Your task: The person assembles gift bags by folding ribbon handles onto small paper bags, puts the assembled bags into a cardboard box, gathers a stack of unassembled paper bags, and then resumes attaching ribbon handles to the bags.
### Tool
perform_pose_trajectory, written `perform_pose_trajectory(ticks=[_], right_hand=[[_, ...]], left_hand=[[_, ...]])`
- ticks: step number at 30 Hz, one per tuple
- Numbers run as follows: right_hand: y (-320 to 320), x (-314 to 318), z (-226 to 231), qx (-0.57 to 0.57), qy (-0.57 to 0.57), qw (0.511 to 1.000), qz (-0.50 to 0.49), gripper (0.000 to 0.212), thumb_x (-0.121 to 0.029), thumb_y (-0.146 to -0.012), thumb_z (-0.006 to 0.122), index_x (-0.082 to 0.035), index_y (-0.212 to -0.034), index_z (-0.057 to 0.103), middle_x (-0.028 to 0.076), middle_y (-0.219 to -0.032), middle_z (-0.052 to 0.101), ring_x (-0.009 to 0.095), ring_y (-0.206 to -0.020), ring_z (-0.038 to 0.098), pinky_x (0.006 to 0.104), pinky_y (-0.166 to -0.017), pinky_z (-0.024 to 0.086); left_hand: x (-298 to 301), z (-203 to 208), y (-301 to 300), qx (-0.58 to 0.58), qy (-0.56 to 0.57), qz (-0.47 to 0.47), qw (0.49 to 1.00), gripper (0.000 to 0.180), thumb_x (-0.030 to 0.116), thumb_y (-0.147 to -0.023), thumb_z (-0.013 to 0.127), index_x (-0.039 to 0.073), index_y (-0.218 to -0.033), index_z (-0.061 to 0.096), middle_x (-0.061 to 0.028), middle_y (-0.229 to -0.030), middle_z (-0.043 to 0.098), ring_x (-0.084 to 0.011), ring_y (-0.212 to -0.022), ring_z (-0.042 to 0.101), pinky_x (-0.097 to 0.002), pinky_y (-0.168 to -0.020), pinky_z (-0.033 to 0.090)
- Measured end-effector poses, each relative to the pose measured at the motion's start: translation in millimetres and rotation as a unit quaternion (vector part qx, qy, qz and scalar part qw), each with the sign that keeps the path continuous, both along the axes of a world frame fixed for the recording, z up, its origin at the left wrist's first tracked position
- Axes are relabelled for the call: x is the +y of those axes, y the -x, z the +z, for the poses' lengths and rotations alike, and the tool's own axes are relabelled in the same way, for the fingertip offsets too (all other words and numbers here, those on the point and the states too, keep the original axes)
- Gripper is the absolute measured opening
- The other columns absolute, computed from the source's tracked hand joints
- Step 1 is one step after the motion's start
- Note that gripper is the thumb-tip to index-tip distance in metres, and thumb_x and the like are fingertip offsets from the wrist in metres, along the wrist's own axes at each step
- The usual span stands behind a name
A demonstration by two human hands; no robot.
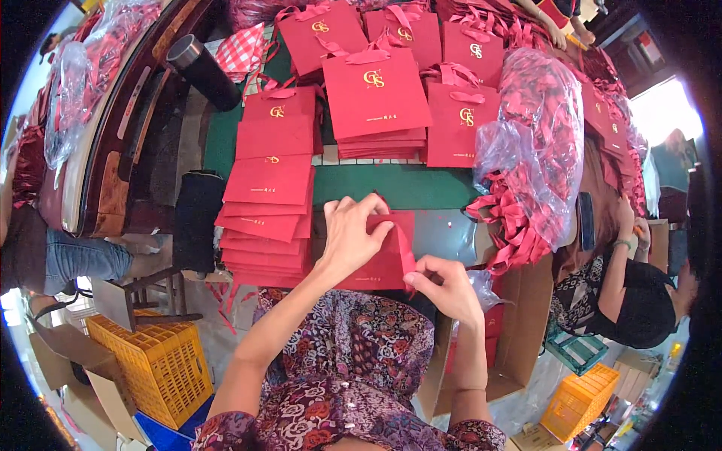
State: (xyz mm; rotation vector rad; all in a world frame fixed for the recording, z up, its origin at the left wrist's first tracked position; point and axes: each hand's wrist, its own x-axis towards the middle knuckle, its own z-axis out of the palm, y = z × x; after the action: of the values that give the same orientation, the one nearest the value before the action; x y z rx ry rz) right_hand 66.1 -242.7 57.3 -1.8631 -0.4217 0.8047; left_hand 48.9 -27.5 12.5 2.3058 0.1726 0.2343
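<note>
red bag (387,252): matt paper | mat (398,186): smooth green | crate (154,364): yellow plastic

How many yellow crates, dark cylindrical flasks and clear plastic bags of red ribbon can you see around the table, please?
Yellow crates: 2 (one lower left, one lower right)
Dark cylindrical flask: 1
Clear plastic bags of red ribbon: 2 (right of the table, upper left)
Total: 5

Head-worn fisheye, looking down, close overhead
</note>
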Motion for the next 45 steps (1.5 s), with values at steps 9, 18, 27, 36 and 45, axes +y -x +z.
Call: perform_pose_trajectory(ticks=[9,18,27,36,45], right_hand=[[17.5,29.4,-26.3,0.155,-0.197,0.958,-0.138,0.010,-0.013,-0.098,0.064,-0.005,-0.093,0.061,-0.002,-0.079,0.065,0.004,-0.066,0.058,0.0189,-0.056,0.046],[5.6,11.2,-30.2,0.122,-0.204,0.954,-0.182,0.007,-0.014,-0.100,0.060,-0.006,-0.100,0.059,-0.001,-0.087,0.066,0.005,-0.071,0.060,0.0208,-0.055,0.050],[23.5,6.5,-25.9,-0.266,0.075,0.936,-0.217,0.033,-0.002,-0.082,0.074,-0.002,-0.109,0.056,0.009,-0.102,0.059,0.018,-0.082,0.062,0.0258,-0.059,0.049],[24.0,52.7,-22.9,-0.221,-0.021,0.975,0.008,0.025,-0.007,-0.083,0.075,-0.003,-0.106,0.066,0.012,-0.094,0.065,0.026,-0.083,0.068,0.0352,-0.067,0.054],[20.5,49.6,-30.5,-0.284,0.017,0.958,-0.025,0.014,-0.005,-0.084,0.073,-0.003,-0.097,0.069,0.013,-0.088,0.064,0.030,-0.075,0.066,0.0367,-0.065,0.052]], left_hand=[[-28.4,-0.6,56.5,-0.018,0.332,0.039,0.942,0.023,0.012,-0.100,0.053,0.002,-0.120,0.054,-0.0139,-0.114,0.061,-0.0255,-0.107,0.060,-0.0379,-0.093,0.047],[-29.7,6.6,118.7,0.139,0.256,-0.068,0.954,0.016,0.010,-0.103,0.046,0.002,-0.117,0.046,-0.0089,-0.078,0.060,-0.0215,-0.074,0.064,-0.0346,-0.069,0.049],[-7.2,5.0,97.0,0.064,0.150,-0.039,0.986,0.008,0.005,-0.093,0.057,0.003,-0.099,0.063,-0.0149,-0.093,0.058,-0.0339,-0.085,0.064,-0.0420,-0.074,0.050],[-9.6,4.6,83.5,0.052,0.204,-0.006,0.978,0.028,0.000,-0.095,0.055,0.002,-0.122,0.048,-0.0171,-0.095,0.066,-0.0286,-0.089,0.070,-0.0373,-0.078,0.055],[-16.2,-3.5,88.7,0.007,0.015,0.022,1.000,0.051,-0.001,-0.085,0.062,0.001,-0.133,0.044,-0.0255,-0.136,0.039,-0.0467,-0.122,0.040,-0.0533,-0.104,0.036]])
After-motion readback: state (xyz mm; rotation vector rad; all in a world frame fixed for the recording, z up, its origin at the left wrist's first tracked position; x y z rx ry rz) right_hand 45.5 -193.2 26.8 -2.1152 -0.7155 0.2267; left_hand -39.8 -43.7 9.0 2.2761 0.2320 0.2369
